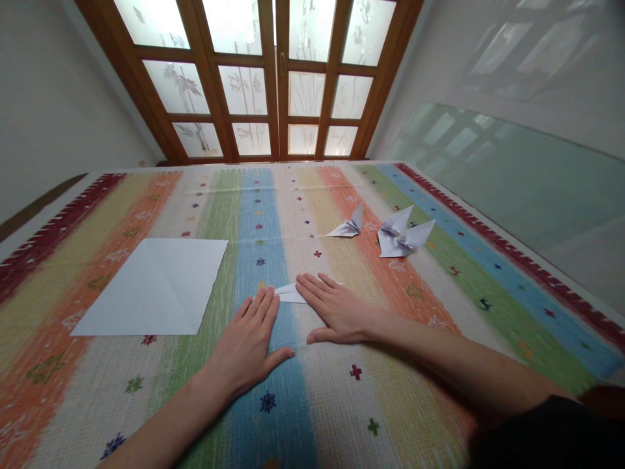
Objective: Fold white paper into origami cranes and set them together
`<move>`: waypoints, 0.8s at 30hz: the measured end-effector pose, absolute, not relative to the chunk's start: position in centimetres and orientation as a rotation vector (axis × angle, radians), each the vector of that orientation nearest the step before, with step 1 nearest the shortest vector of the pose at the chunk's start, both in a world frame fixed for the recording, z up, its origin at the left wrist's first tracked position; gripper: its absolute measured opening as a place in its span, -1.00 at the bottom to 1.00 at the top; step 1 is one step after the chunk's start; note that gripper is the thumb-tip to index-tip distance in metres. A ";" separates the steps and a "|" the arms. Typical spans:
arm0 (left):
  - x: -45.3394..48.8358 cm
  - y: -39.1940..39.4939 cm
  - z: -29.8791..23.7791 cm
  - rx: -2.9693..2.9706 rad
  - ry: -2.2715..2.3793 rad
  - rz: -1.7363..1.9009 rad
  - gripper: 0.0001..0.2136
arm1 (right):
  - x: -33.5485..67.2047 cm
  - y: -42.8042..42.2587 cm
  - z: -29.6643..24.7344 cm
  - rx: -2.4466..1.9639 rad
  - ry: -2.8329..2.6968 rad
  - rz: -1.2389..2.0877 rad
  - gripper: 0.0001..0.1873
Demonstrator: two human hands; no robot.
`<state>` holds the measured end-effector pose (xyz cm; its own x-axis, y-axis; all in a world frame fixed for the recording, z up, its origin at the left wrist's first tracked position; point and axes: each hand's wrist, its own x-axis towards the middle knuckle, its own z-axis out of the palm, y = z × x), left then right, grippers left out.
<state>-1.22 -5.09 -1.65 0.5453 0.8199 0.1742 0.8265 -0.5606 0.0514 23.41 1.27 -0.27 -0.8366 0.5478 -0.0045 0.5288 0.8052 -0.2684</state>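
My left hand [249, 342] lies flat on the striped cloth, fingers stretched forward and together, fingertips touching the near edge of a small folded white paper [291, 294]. My right hand [332, 309] is also flat and open, fingers pressing down on the right part of that folded paper, which is mostly covered. A flat white square sheet [156, 286] lies to the left of my hands. Two folded paper cranes sit farther back on the right: a small paper crane [347, 227] and a larger paper crane [403, 236].
A colourful striped cloth [312, 404] covers the whole table. A wooden door with frosted glass panes [263, 78] stands behind the far edge. A glass panel [512, 176] leans along the wall on the right.
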 end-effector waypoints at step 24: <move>2.0 0.6 3.0 -2.918 -1.864 -0.685 -0.70 | 25.4 3.6 1.1 -1.113 -2.487 0.563 -0.54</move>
<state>2.02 0.62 2.98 0.3904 0.9141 0.1093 0.7673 -0.3887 0.5101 25.44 3.56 1.13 -0.6264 0.7635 0.1574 0.6215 0.6109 -0.4905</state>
